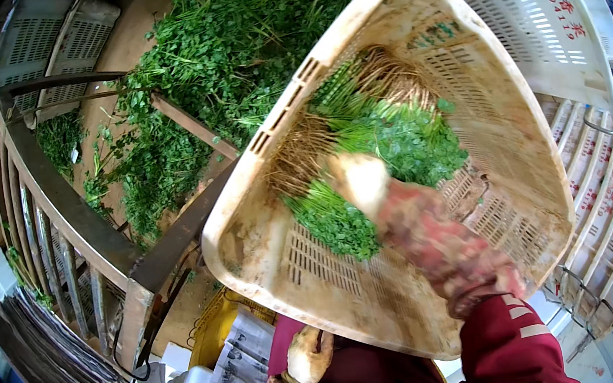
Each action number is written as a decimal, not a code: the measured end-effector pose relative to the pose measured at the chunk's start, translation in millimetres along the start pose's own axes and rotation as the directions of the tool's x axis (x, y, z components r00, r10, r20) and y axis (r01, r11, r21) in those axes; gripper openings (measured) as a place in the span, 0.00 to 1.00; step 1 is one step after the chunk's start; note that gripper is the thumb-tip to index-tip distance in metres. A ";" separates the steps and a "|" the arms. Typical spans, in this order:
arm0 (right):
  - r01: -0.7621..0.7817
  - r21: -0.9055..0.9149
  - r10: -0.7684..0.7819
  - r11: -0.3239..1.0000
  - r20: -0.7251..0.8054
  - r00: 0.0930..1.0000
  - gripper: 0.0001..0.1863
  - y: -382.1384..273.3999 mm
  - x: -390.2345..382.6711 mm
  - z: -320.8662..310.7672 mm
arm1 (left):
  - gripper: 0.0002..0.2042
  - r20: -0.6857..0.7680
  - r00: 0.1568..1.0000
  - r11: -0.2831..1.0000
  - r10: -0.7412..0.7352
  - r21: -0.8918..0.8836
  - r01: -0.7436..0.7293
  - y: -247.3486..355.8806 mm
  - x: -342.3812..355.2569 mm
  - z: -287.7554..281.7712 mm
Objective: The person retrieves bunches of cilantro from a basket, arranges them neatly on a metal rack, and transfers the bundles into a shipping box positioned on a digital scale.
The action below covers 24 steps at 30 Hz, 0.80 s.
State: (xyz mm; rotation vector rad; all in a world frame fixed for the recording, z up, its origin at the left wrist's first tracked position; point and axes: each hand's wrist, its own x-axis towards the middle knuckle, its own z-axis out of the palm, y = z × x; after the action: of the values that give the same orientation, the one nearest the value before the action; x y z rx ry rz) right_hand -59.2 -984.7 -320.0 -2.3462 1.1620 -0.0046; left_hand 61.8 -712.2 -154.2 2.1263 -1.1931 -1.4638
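A large, dirt-stained cream plastic basket [530, 239] is tilted in front of me, its mouth facing me. Bunches of leafy green herbs [412, 143] that look like coriander lie inside, with brown roots [301, 149] showing at one end. My right hand [359, 181], in a pale soiled glove, reaches into the basket and touches a bunch near its roots. Motion blur smears its fingers, so I cannot tell their grip. Below the basket's near rim, by my lap, my gloved left hand [309, 358] is closed with its fingers curled; whatever it may hold is hidden.
A big heap of loose herbs [242, 53] covers the floor beyond the basket. A metal-and-wood frame [85, 213] stands at left, beside stacked dark sheets [54, 364]. White crates [524, 23] rise at right. A yellow crate [220, 327] and printed paper [240, 367] lie below.
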 end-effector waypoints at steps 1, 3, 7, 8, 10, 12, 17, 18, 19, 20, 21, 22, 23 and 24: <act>-0.039 -0.076 0.040 0.996 0.023 0.999 0.19 -1.5 18.1 20.4 | 0.09 -0.010 1.000 1.000 -0.001 0.018 0.002 -0.7 2.4 -2.3; 0.001 -0.095 -0.012 0.996 -0.119 0.993 0.20 -3.5 27.5 23.9 | 0.09 -0.037 0.999 0.999 -0.024 0.030 0.026 -5.9 3.4 -5.7; 0.079 -0.294 -0.170 0.953 -0.297 0.940 0.47 10.1 31.1 13.1 | 0.09 -0.087 0.992 0.996 -0.086 -0.002 0.087 -16.4 7.3 -16.6; 0.017 -0.191 -0.052 0.982 -0.181 0.982 0.47 5.8 40.5 5.5 | 0.09 -0.107 0.991 0.996 -0.082 -0.038 0.078 -13.9 9.8 -15.0; -0.060 -0.121 0.049 0.991 -0.090 0.995 0.47 4.1 65.6 14.1 | 0.09 -0.104 0.994 0.999 -0.044 -0.031 0.041 -7.0 13.1 -15.2; -0.115 -0.038 0.118 0.993 0.110 0.987 0.46 5.8 83.2 21.6 | 0.10 -0.081 0.996 0.999 -0.046 -0.019 0.044 -0.7 14.8 -15.1; 0.044 -0.179 0.007 0.983 0.273 0.962 0.34 -35.3 52.4 29.4 | 0.09 -0.023 0.991 0.981 -0.130 -0.146 0.125 -6.0 19.3 -23.3; 0.045 -0.149 -0.008 0.988 0.240 0.971 0.33 -34.9 54.5 30.8 | 0.09 -0.093 0.990 0.988 -0.104 -0.126 0.092 -5.4 19.8 -23.2; 0.035 -0.109 -0.013 0.993 0.194 0.981 0.32 -33.9 59.7 36.7 | 0.09 -0.089 0.990 0.986 -0.107 -0.136 0.095 -6.3 22.8 -27.2; -0.067 0.063 0.048 0.996 0.266 0.963 0.35 -18.6 60.3 60.7 | 0.09 -0.083 0.990 0.984 -0.111 -0.146 0.098 -6.5 25.8 -30.3; -0.191 0.233 0.106 0.954 0.335 0.936 0.38 -4.5 61.3 86.3 | 0.09 -0.078 0.989 0.981 -0.127 -0.156 0.113 -7.5 25.8 -32.3; -0.313 0.371 0.152 0.874 0.403 0.902 0.41 8.0 63.1 112.4 | 0.09 -0.078 0.992 0.989 -0.104 -0.118 0.094 -11.9 24.3 -30.6; -0.332 0.611 0.173 0.718 0.305 0.936 0.43 -4.4 56.7 130.7 | 0.09 -0.077 0.989 0.987 -0.127 -0.105 0.119 -12.0 21.7 -27.4; -0.274 0.827 0.193 0.491 0.203 0.960 0.46 -17.3 50.0 147.3 | 0.09 -0.081 0.986 0.987 -0.144 -0.088 0.137 -11.7 21.1 -25.3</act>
State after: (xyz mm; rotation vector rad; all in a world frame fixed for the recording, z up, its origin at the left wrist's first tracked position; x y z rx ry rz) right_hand 18.3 -947.5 -450.8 -1.2730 1.0747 -0.3135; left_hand 92.3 -726.3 -163.9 2.2329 -0.9529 -1.4349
